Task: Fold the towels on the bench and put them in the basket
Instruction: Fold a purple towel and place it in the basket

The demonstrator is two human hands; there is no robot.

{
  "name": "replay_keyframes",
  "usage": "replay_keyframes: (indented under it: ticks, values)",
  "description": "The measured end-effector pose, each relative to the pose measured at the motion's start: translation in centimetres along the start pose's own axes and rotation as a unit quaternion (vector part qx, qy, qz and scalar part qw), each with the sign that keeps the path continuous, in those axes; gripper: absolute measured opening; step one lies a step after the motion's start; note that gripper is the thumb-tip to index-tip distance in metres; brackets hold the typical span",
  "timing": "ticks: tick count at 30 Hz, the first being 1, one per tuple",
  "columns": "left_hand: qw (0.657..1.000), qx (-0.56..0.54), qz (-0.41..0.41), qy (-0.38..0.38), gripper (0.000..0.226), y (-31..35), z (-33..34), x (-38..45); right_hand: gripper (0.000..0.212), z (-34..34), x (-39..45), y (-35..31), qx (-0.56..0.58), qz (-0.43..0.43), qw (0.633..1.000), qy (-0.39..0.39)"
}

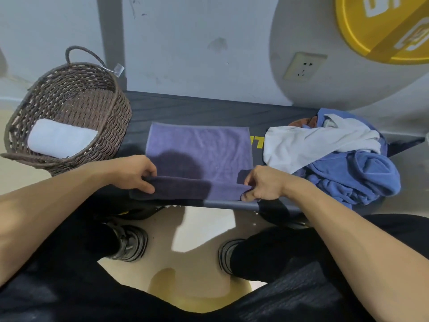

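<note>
Both hands pinch the near edge of the purple towel [199, 149]: the left hand [137, 174] curls thumb over and fingers under the left corner, and the right hand [262, 185] grips the right corner the same way. Between them the near edge is turned up into a soft, thick roll of fuzzy terry. The rest of the towel lies flat and rectangular across the dark bench [197, 110]. To the right, touching the bench's end, sits a crumpled pile [336, 156] of blue and white cloth; a reddish piece seems to peek out at its far side. To the left stands a round brown woven basket [69, 101] with a loop handle, holding a folded white towel [59, 138].
</note>
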State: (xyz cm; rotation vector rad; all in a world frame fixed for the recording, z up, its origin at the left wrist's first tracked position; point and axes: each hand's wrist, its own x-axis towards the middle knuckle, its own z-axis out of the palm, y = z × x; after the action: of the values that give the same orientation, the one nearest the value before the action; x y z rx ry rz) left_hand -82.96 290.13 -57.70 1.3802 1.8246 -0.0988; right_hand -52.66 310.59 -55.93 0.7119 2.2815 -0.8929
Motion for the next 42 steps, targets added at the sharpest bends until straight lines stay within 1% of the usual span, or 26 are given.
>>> replay_keyframes:
  ticks: [2,4,6,7,8,10,12,13,15,17,20,22,23,25,28,30,32,33,34,35,36,37,39,40,41,42]
  values:
    - [0.998,-0.06,-0.029,-0.008,0.017,-0.7,-0.7,-0.2,0.025,-0.4,-0.3,0.0,0.071,0.01,0.997,0.008]
    - [0.985,-0.151,-0.064,0.044,0.013,-1.6,-1.1,-0.2,0.026,-0.8,-0.3,0.3,0.164,0.018,0.986,0.037]
    - [0.947,-0.287,-0.101,0.1,0.013,-2.6,-0.9,0.1,0.033,-0.9,0.1,0.7,0.269,0.043,0.959,0.077]
    - [0.926,-0.342,-0.12,0.105,0.015,-2.8,-0.6,0.1,0.034,-0.7,0.4,0.9,0.318,0.061,0.941,0.097]
    - [0.911,-0.375,-0.14,0.096,0.018,-2.9,-0.3,0.2,0.032,-0.4,0.6,0.9,0.358,0.077,0.923,0.114]
    - [0.898,-0.399,-0.174,0.058,0.025,-2.9,0.3,0.2,0.032,0.5,1.0,0.9,0.402,0.106,0.899,0.135]
    - [0.888,-0.42,-0.184,0.041,0.028,-2.8,1.0,0.4,0.035,1.4,1.4,0.7,0.384,0.116,0.904,0.15]
    - [0.886,-0.424,-0.182,0.051,0.025,-2.8,1.3,0.6,0.035,1.7,1.6,0.6,0.359,0.113,0.913,0.16]
    - [0.896,-0.4,-0.172,0.093,0.015,-2.8,1.8,0.7,0.026,1.8,1.9,0.6,0.287,0.101,0.937,0.173]
    - [0.909,-0.37,-0.152,0.118,0.008,-2.7,2.4,0.5,0.016,1.5,1.9,0.6,0.207,0.093,0.961,0.161]
    - [0.945,-0.277,-0.124,0.122,0.011,-2.1,3.4,0.0,0.02,1.5,1.7,0.9,0.161,0.092,0.976,0.118]
    - [0.966,-0.179,-0.113,0.149,0.013,-1.6,3.7,0.1,0.025,1.4,1.7,1.1,0.155,0.095,0.978,0.099]
    - [0.969,-0.147,-0.106,0.17,0.012,-1.4,3.7,0.1,0.027,1.4,1.7,1.1,0.15,0.097,0.979,0.094]
    - [0.965,-0.142,-0.101,0.198,0.011,-1.1,3.3,0.2,0.03,1.2,1.9,1.2,0.14,0.098,0.98,0.099]
    - [0.957,-0.216,-0.093,0.167,0.014,-1.5,2.8,0.5,0.038,1.0,2.2,1.4,0.182,0.105,0.97,0.122]
    - [0.924,-0.321,-0.091,0.187,0.016,-1.8,2.1,0.8,0.042,0.4,2.3,1.5,0.226,0.098,0.957,0.154]
    - [0.852,-0.447,-0.106,0.25,0.015,-2.2,1.6,1.4,0.041,-0.1,2.5,1.5,0.294,0.076,0.931,0.203]
    - [0.812,-0.503,-0.121,0.272,0.018,-2.3,1.8,1.7,0.04,-0.3,2.5,1.4,0.351,0.071,0.906,0.224]
    - [0.779,-0.548,-0.137,0.271,0.024,-2.3,2.2,1.9,0.039,-0.4,2.6,1.4,0.403,0.075,0.881,0.236]
    - [0.761,-0.58,-0.15,0.249,0.029,-2.3,2.9,2.1,0.038,-0.4,2.6,1.4,0.433,0.084,0.866,0.235]
    - [0.759,-0.591,-0.161,0.218,0.031,-2.0,3.8,2.1,0.038,-0.2,2.5,1.4,0.438,0.095,0.866,0.221]
    - [0.772,-0.578,-0.17,0.203,0.028,-1.8,4.6,2.2,0.036,0.0,2.6,1.4,0.419,0.104,0.88,0.199]
    - [0.831,-0.478,-0.165,0.234,0.016,-1.5,5.2,2.3,0.032,0.7,2.8,1.5,0.326,0.113,0.924,0.166]
    - [0.862,-0.408,-0.156,0.257,0.014,-1.3,5.1,2.3,0.029,0.9,2.9,1.5,0.286,0.114,0.936,0.17]
    - [0.883,-0.352,-0.148,0.273,0.012,-1.1,4.8,2.2,0.027,1.0,3.1,1.5,0.264,0.115,0.941,0.18]
    - [0.894,-0.321,-0.144,0.278,0.011,-0.9,4.6,2.1,0.025,1.1,3.1,1.5,0.249,0.119,0.944,0.181]
